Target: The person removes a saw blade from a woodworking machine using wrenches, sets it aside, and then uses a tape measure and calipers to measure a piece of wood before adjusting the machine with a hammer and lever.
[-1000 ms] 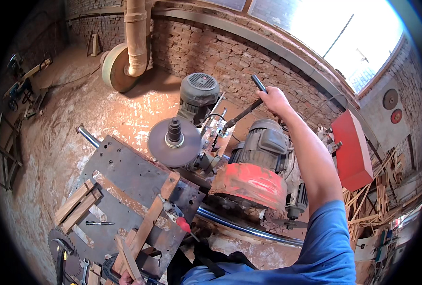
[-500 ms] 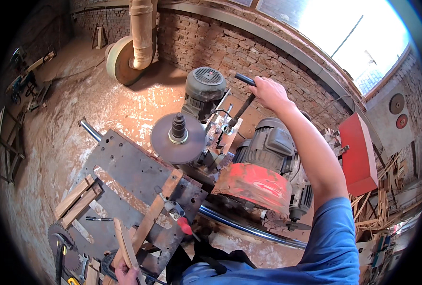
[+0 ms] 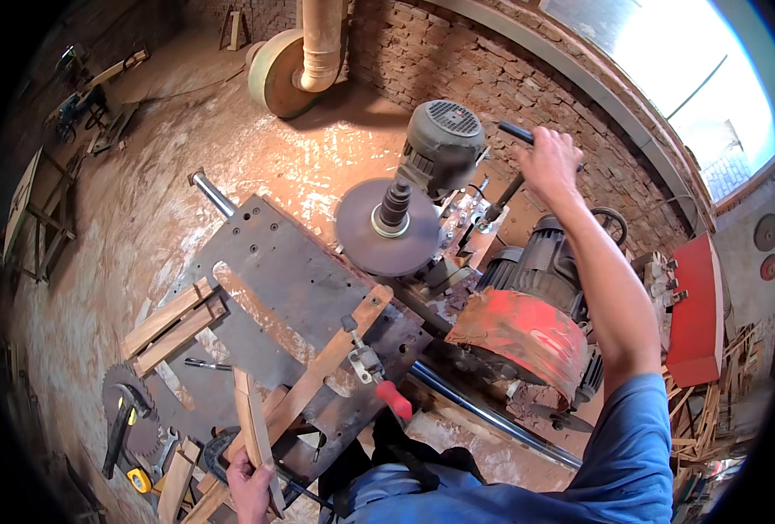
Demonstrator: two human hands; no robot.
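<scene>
Up at the right, my right hand [image 3: 548, 164] is wrapped round a black T-shaped lever handle [image 3: 515, 133]. Its shaft runs down to a machine with a grey motor [image 3: 444, 140] and a large round disc [image 3: 385, 229] on a threaded spindle. Near the lower edge, my left hand [image 3: 248, 485] grips a short wooden strip [image 3: 251, 403] by its near end. That strip leans over the grey metal table [image 3: 291, 253]. Beside it a long wooden bar [image 3: 326, 354] crosses the table, with a red-handled toggle clamp [image 3: 368, 360] next to it.
Two wooden pieces [image 3: 173, 319] and a pen [image 3: 206, 364] lie on the table. A toothed saw blade [image 3: 147, 437], hammer [image 3: 117, 441], wrench [image 3: 167, 444] and yellow tape measure [image 3: 139, 479] sit at the lower left. A red-guarded motor unit [image 3: 518, 336] stands on the right.
The view has shifted, so the machine and table appear farther right. My right hand stays on the lever handle, and my left hand still holds the wooden strip.
</scene>
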